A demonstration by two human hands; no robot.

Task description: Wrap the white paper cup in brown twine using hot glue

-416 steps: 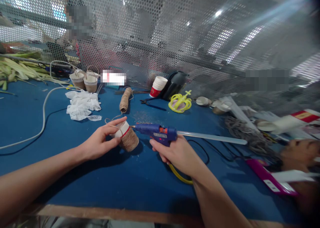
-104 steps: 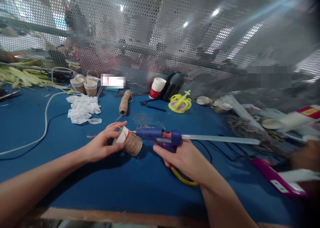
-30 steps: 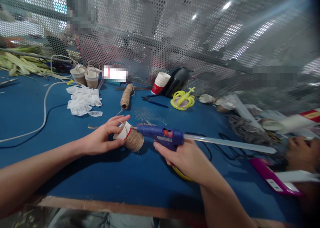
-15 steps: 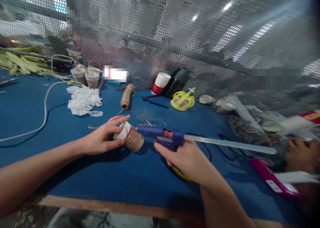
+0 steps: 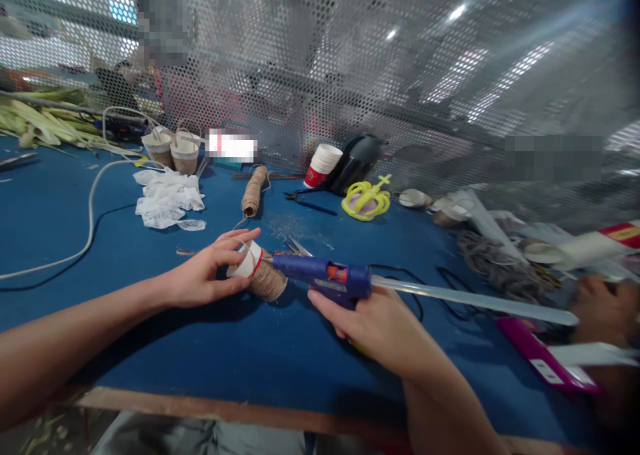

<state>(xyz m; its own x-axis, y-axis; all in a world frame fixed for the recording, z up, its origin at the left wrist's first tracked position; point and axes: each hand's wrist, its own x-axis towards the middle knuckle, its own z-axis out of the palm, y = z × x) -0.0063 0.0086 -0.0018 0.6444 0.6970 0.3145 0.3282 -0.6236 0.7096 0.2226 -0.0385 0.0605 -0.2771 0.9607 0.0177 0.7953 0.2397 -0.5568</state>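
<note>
A paper cup (image 5: 269, 278), partly wrapped in brown twine, lies tilted on the blue table. My left hand (image 5: 213, 272) is closed round its white end, fingers over the top and thumb below. In my right hand (image 5: 367, 315) is a blue glue gun (image 5: 305, 266), its nozzle at the wrapped side near the red band. Whether the nozzle touches the twine I cannot tell. A long clear glue stick (image 5: 475, 297) sticks out of the gun's back. Beyond the cup lies a twine roll (image 5: 254, 192), with a strand running towards my left hand.
Scissors (image 5: 299, 246) lie behind the gun nozzle. Farther back are blue-handled pliers (image 5: 317, 206), stacked cups (image 5: 323, 165), a yellow crown (image 5: 366, 200) and white gloves (image 5: 169, 198). At the right, another person's hand (image 5: 603, 305) is near a magenta tool (image 5: 547, 355).
The glue gun has shifted slightly, its nozzle a little nearer the red band and its glue stick reaching farther right. My left hand and the cup have hardly moved.
</note>
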